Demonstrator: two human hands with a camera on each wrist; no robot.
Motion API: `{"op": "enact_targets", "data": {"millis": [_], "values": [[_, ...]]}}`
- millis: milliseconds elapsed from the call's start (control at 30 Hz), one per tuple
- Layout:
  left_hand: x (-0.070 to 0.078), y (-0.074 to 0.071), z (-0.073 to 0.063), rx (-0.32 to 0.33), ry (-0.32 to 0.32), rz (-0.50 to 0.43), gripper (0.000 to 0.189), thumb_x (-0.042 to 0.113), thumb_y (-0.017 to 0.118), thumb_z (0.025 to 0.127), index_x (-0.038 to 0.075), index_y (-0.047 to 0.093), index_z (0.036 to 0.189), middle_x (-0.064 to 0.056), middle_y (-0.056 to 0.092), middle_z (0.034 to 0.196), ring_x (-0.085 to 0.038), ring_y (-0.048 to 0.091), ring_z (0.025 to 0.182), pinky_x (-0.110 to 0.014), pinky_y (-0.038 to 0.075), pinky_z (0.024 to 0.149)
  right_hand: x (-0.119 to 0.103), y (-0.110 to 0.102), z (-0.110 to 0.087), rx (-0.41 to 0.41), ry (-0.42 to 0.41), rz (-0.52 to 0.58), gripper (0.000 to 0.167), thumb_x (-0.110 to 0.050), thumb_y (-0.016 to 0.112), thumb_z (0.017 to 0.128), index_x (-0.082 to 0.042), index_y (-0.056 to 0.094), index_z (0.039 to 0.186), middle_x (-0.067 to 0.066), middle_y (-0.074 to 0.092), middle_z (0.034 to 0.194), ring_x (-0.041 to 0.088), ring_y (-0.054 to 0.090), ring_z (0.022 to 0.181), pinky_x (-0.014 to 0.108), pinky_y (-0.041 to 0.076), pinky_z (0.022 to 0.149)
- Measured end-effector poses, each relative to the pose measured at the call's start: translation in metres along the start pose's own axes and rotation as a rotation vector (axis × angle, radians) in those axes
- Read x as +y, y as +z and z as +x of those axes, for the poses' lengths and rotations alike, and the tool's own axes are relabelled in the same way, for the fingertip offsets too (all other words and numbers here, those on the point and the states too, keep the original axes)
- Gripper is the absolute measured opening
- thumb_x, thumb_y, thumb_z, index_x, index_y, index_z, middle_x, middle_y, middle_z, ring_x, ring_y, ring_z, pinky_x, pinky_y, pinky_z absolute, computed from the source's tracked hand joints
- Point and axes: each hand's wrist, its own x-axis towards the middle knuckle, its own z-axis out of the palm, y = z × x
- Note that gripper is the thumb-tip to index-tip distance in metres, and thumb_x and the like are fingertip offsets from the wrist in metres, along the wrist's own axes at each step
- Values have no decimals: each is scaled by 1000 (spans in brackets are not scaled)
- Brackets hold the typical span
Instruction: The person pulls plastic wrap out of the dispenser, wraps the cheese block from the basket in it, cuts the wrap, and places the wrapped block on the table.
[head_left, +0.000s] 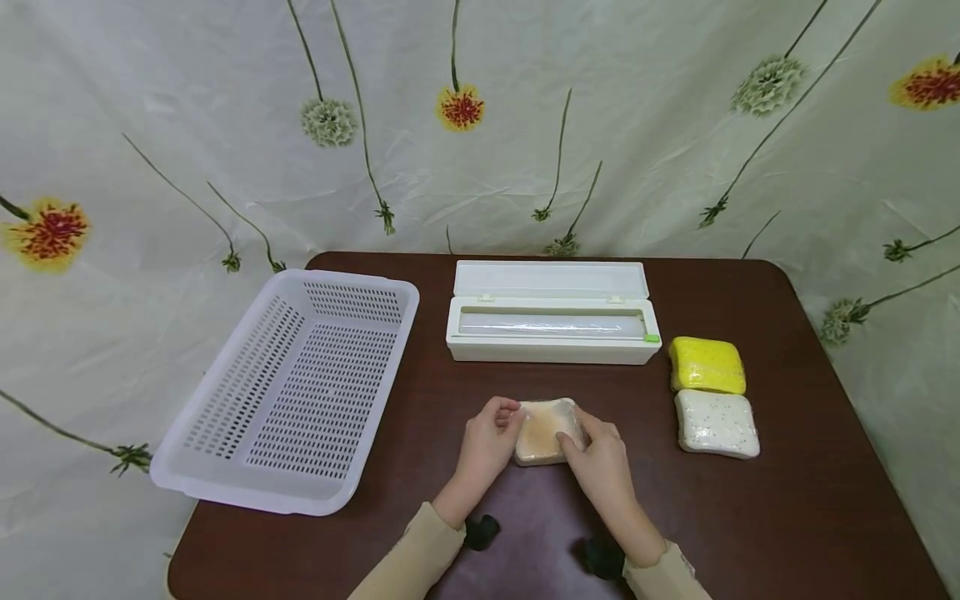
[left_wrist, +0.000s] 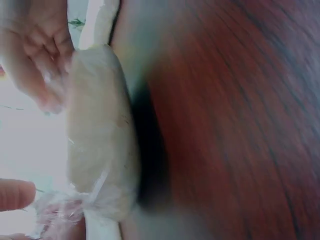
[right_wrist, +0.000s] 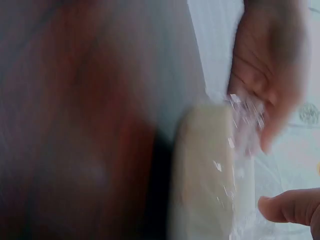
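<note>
A cream block with a tan top [head_left: 545, 431], wrapped in clear plastic film, lies on the table between both hands. At its left edge my left hand [head_left: 489, 442] has thumb and fingertips close together on the film. Loose crinkled film [right_wrist: 247, 117] bunches at those fingers in the right wrist view. My right hand [head_left: 603, 462] holds the block's right side, thumb on the top and fingers along the far right corner. The left wrist view shows the block's thick side [left_wrist: 100, 135] under the film, with the right hand [left_wrist: 37, 55] beyond it.
Behind the block stands a white cling-film dispenser [head_left: 555, 350], lid raised, a roll inside. A white perforated basket [head_left: 187, 454] sits at the left. To the right lie a wrapped yellow block [head_left: 707, 365] and a wrapped white speckled block [head_left: 717, 423], edge to edge.
</note>
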Motion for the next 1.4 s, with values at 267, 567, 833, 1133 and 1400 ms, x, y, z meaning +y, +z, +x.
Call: {"op": "enact_targets", "data": {"millis": [267,567,833,1133,1400], "values": [[17,-5,-11,-108,-81,-69,31,20,53,102,3,61,127,-16,70,116,-31,66,111,-47,54,92,-1,24,-16,56,-230,-211,53,-13,70,88,17,55,128,34,50,138,46,48,111,58,47,90],[25,-3,-21,-229,-120,-146,49,26,43,105,1,41,147,-24,48,146,-40,48,134,-54,40,109,-2,32,-24,-50,-255,-326,60,-16,59,96,20,39,139,38,30,151,52,30,141,64,33,110],[22,9,-30,-378,40,47,56,33,35,108,-7,36,148,-27,21,159,-39,21,149,-57,25,117,4,31,-26,-123,-286,-345,55,-16,50,100,16,36,143,33,23,156,49,25,144,63,32,111],[19,12,-36,-479,135,216,65,42,29,108,-6,25,152,-25,11,161,-39,4,151,-58,20,119,13,27,-23,-151,-386,-438,59,-21,55,98,12,39,143,27,26,158,46,25,146,65,30,111],[6,5,-32,-199,95,-40,45,21,44,105,0,43,145,-20,47,146,-34,50,132,-50,46,103,20,9,-16,-179,-370,-171,67,-12,69,89,11,38,145,24,28,158,47,27,144,64,27,112]]}}
